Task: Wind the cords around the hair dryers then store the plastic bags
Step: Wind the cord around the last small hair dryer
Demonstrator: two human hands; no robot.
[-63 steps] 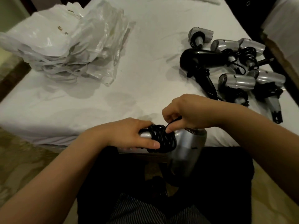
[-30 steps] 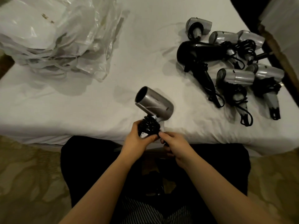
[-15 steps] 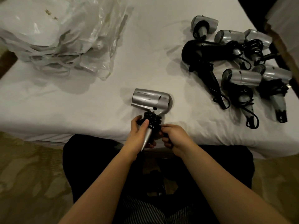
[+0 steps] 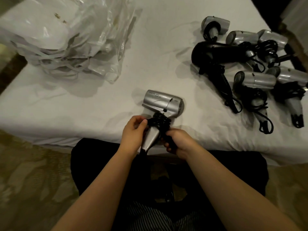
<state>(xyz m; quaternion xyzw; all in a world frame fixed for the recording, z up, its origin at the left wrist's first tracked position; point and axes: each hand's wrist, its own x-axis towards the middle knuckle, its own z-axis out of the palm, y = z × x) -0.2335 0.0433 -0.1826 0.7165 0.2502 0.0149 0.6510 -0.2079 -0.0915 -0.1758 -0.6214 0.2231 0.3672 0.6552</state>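
Silver hair dryer (image 4: pixel 164 104) lies on the white bedsheet (image 4: pixel 83 105), left hand (image 4: pixel 133 135) and right hand (image 4: pixel 179 141) each in closed grip on its cord (image 4: pixel 159 122).

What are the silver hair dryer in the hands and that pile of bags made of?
Silver hair dryer: probably plastic with a satin metallic finish, showing soft highlights. Plastic bags: thin translucent film, crinkled and glossy. Cord: likely matte black rubber or vinyl.

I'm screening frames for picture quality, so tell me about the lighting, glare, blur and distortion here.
Head view: dim, warm light; the white sheet reads grey. Soft shadows lie beside the silver hair dryer and the hair dryer pile. Glare streaks the plastic bags. Wide-angle bending curves the bed edge and stretches the forearms. The left hand and right hand look slightly soft, and the black cord shows little detail.
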